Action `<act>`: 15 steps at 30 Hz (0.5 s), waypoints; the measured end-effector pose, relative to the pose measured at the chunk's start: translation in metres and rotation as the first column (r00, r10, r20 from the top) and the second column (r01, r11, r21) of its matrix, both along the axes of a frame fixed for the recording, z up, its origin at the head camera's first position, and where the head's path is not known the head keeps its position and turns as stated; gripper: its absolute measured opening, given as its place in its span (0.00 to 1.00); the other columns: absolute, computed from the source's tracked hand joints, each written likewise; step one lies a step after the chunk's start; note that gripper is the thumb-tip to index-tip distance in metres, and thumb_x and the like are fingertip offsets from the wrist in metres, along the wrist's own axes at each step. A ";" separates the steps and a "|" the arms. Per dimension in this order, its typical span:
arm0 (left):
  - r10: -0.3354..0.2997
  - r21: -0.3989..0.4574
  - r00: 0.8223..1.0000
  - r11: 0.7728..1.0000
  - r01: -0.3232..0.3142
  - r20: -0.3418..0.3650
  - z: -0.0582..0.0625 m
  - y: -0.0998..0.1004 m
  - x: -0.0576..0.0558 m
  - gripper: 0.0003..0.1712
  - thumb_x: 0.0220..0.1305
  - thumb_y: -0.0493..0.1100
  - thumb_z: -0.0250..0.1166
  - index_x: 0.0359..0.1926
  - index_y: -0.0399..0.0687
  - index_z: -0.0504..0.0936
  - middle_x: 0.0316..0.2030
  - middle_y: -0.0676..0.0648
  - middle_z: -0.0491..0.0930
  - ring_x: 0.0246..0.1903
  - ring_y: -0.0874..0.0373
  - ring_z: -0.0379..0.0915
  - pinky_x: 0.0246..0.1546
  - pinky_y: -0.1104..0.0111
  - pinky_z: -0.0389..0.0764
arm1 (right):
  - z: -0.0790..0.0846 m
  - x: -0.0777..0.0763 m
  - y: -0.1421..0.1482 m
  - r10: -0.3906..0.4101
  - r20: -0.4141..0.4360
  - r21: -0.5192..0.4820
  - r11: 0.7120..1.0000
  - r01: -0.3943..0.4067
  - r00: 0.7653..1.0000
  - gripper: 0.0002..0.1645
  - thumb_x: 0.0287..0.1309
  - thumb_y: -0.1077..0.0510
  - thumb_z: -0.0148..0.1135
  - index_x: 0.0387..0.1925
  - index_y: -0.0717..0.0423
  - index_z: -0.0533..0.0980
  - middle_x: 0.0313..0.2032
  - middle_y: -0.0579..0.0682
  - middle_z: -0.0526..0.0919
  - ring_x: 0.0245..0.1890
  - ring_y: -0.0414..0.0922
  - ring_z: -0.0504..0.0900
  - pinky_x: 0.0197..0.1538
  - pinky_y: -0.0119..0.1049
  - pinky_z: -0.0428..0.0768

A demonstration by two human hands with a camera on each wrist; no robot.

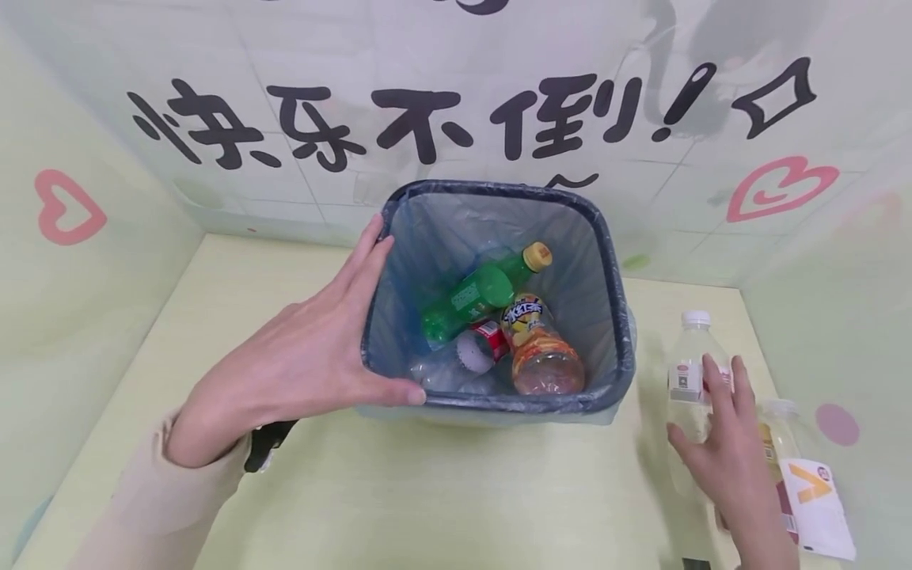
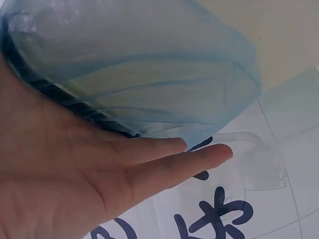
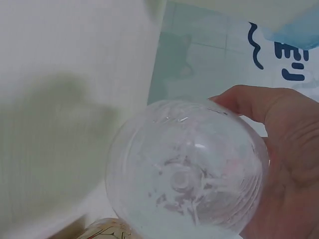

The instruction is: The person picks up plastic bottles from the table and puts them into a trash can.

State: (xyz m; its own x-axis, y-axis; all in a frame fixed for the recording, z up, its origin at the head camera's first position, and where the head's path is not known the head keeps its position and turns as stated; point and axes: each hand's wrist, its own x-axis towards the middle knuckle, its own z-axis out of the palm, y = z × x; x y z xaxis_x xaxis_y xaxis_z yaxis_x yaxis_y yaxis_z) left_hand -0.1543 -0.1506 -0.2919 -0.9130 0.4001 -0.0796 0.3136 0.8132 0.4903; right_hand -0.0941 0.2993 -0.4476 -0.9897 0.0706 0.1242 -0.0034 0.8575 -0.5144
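In the head view my left hand (image 1: pixel 306 348) spans the near-left corner of a lined trash bin (image 1: pixel 618 317). Its thumb rests on the front rim and its fairly straight fingers lie along the left side; the left wrist view shows these fingers against the bluish bag (image 2: pixel 164 94). On the right, my right hand (image 1: pixel 730 443) holds a clear plastic bottle (image 1: pixel 684 380) with a white cap, thumb on one side and fingers across the label. The right wrist view looks at this bottle's round base (image 3: pixel 184 174), which hides the fingertips.
Inside the bin lie a green bottle (image 1: pixel 463 301), an orange-labelled drink bottle (image 1: pixel 545 356) and a red-and-white item (image 1: pixel 484 346). Beside my right wrist lies another clear bottle (image 1: pixel 782 409) with a white V-marked label (image 1: pixel 819 507). Printed walls (image 1: pixel 456 47) enclose the pale table (image 1: pixel 456 491).
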 end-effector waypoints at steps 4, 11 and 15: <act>-0.017 0.021 1.000 1.000 0.017 0.015 0.000 -0.001 0.000 0.82 0.33 0.85 0.66 0.79 0.60 0.30 0.74 0.66 0.17 0.51 0.46 0.78 0.27 0.68 0.77 | 0.004 -0.001 -0.002 0.000 -0.019 0.000 1.000 0.000 1.000 0.67 0.43 0.68 0.75 0.79 0.48 0.47 0.78 0.62 0.36 0.69 0.77 0.50 0.53 0.79 0.60; -0.056 0.046 0.998 0.997 0.055 0.025 0.000 -0.002 -0.002 0.84 0.34 0.85 0.65 0.79 0.55 0.29 0.74 0.64 0.15 0.55 0.42 0.75 0.26 0.67 0.76 | 0.017 -0.004 -0.004 -0.006 -0.050 -0.059 0.998 0.003 0.999 0.67 0.43 0.71 0.75 0.79 0.47 0.47 0.78 0.58 0.34 0.61 0.77 0.64 0.56 0.56 0.76; -0.054 0.050 0.998 0.997 0.052 0.026 -0.001 -0.002 -0.003 0.83 0.35 0.84 0.68 0.79 0.56 0.29 0.74 0.65 0.15 0.53 0.43 0.76 0.26 0.67 0.76 | 0.028 -0.006 -0.007 -0.037 -0.127 -0.166 0.986 0.015 0.991 0.68 0.39 0.76 0.73 0.79 0.48 0.49 0.78 0.53 0.38 0.64 0.67 0.66 0.51 0.14 0.69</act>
